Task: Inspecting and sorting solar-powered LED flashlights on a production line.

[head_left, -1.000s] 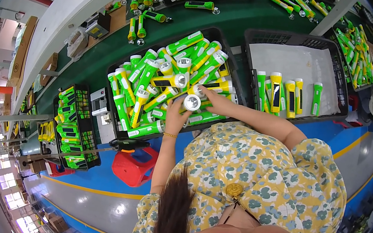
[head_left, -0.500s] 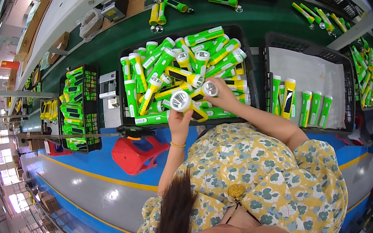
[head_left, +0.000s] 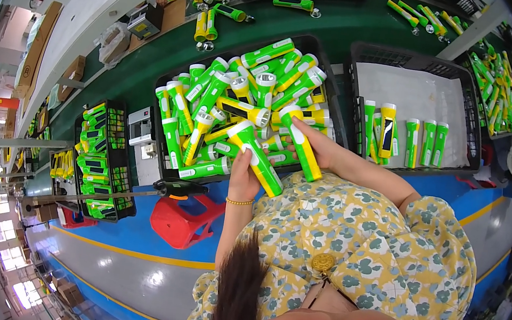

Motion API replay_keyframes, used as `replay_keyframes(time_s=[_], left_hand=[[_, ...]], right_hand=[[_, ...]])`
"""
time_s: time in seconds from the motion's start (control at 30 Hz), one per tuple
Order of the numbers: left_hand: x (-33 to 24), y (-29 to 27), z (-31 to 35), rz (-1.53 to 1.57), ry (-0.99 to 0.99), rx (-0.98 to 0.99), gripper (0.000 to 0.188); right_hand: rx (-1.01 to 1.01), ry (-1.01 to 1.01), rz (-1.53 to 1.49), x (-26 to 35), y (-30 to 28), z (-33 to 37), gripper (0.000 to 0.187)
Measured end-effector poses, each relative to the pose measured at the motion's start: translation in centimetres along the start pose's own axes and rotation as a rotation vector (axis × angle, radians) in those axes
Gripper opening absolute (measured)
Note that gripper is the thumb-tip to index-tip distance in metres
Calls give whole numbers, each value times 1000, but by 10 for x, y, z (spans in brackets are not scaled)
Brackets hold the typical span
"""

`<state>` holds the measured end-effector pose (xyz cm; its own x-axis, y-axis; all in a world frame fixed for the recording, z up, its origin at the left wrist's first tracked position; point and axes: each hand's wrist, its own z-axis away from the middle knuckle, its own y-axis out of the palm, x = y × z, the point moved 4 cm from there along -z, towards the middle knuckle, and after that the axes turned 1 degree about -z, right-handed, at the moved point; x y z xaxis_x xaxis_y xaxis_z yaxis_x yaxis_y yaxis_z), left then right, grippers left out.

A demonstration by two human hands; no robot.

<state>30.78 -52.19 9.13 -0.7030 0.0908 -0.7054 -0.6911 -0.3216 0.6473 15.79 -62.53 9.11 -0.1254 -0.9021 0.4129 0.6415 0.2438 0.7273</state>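
Observation:
My left hand [head_left: 244, 181] is closed round a green and yellow flashlight [head_left: 257, 160], its white head up and left, its tail slanting down toward my front. A second flashlight [head_left: 302, 144] of the same colours is gripped in my right hand [head_left: 315, 147], also tilted with its head away from me. Both are over the near edge of a black crate [head_left: 339, 100] heaped with green and yellow flashlights [head_left: 214, 87]. Fingers partly hide behind the flashlights.
To the right, a paper-lined black crate [head_left: 360, 67] holds several upright flashlights [head_left: 411, 143]. Another filled crate [head_left: 120, 172] is at the left, beside a grey metal device [head_left: 140, 133]. Loose flashlights [head_left: 209, 23] lie on the green bench [head_left: 323, 27]. A red stool [head_left: 181, 222] stands below.
Both flashlights have turned: their lens ends faced up toward me before, and now their long sides show, tails pointing down toward my body. The hands stay close together over the crate's near edge.

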Motion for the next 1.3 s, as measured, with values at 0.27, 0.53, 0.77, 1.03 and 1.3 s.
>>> replay_keyframes(time_s=[0.27, 0.53, 0.77, 1.03, 1.3], left_hand=[[-7, 19, 1, 222, -107, -17, 45], [-2, 1, -6, -106, -40, -212, 40], [-6, 10, -2, 128, 0, -156, 43], [-6, 1, -2, 76, -1, -222, 46], [-6, 11, -5, -3, 21, -152, 54]], right_hand=[[18, -88, -179, 6, -7, -5, 42], [-18, -56, 198, 3, 5, -13, 40], [13, -17, 166, 0, 14, -15, 33], [62, -183, 282, 2, 23, -8, 31], [65, -250, 254, 8, 31, -1, 24]])
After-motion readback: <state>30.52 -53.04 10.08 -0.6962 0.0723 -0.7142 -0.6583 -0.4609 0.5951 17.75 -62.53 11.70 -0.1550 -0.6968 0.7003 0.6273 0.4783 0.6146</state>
